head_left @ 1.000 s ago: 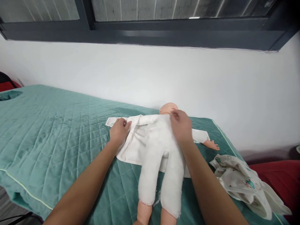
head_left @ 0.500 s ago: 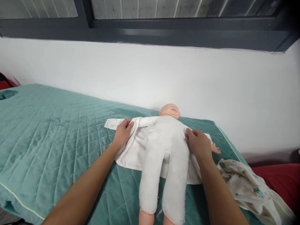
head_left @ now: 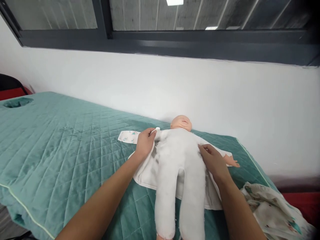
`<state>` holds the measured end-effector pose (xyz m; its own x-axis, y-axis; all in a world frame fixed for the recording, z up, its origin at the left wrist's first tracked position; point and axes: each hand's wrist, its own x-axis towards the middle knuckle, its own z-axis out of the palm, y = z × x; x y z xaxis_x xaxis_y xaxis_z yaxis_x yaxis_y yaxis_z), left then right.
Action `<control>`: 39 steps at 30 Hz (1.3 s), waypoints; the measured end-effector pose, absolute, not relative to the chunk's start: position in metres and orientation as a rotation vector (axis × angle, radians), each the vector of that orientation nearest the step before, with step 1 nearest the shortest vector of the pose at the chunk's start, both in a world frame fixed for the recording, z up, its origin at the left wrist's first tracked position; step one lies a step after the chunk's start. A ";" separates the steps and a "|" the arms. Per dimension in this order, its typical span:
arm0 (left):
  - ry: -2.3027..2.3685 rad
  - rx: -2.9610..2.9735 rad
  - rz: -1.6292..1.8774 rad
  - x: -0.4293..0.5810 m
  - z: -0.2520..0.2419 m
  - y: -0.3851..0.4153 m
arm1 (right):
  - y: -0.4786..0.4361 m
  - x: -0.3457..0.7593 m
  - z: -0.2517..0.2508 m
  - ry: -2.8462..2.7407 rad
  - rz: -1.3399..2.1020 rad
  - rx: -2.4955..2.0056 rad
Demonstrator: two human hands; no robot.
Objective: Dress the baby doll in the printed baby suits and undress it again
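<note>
A baby doll point(head_left: 181, 156) with a white fuzzy cloth body lies on its back, head toward the wall. Spread open beneath it is a white baby shirt point(head_left: 146, 175), its printed sleeve point(head_left: 128, 136) stretching out to the left. My left hand point(head_left: 145, 143) pinches the shirt's edge by the doll's shoulder on the left side of the view. On the other side, my right hand point(head_left: 213, 160) has its fingers closed against the doll's flank; what lies between the fingertips is hidden. A bare doll hand point(head_left: 231, 161) pokes out of the right sleeve.
A green quilted cover point(head_left: 82, 143) spreads under everything, with a hole point(head_left: 18, 102) at the far left. Crumpled printed cloth point(head_left: 275, 211) lies at the lower right, near something red point(head_left: 302, 203). A white wall point(head_left: 225, 96) and a dark window frame point(head_left: 200, 43) rise behind.
My left hand has brought the shirt's edge inward, closer to the doll's shoulder. My right hand stays at the doll's side, and the view has tilted up slightly.
</note>
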<state>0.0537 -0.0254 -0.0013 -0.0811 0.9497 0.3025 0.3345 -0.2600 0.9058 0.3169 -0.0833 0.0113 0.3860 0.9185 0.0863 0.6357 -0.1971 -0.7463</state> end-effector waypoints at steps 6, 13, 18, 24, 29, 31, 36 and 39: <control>1.382 1.720 1.274 0.074 0.023 -0.022 | -0.082 0.308 0.003 -1.381 0.658 -1.719; 1.391 1.882 1.211 0.086 0.048 -0.017 | -0.077 0.302 -0.008 -1.300 0.996 -1.335; 1.572 2.065 1.060 0.095 0.058 -0.027 | -0.082 0.297 -0.008 -1.333 1.202 -1.156; 1.770 2.453 0.566 0.112 0.068 -0.078 | -0.079 0.296 -0.014 -1.334 1.225 -1.149; 1.555 2.450 0.645 0.097 0.068 -0.140 | -0.078 0.296 -0.014 -1.334 1.201 -1.185; 1.456 2.416 0.803 0.077 0.061 -0.152 | -0.079 0.294 -0.012 -1.337 1.170 -1.220; 1.790 2.152 1.204 0.011 0.012 -0.124 | -0.081 0.291 -0.010 -1.345 1.077 -1.303; 1.938 2.124 0.972 -0.017 -0.022 -0.095 | -0.079 0.293 -0.012 -1.352 1.070 -1.314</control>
<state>-0.0173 -0.0946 -0.0222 -0.0177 0.9250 0.3795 0.8574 -0.1812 0.4817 0.2930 -0.0786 -0.0121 0.0124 0.9988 0.0483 0.1824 0.0453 -0.9822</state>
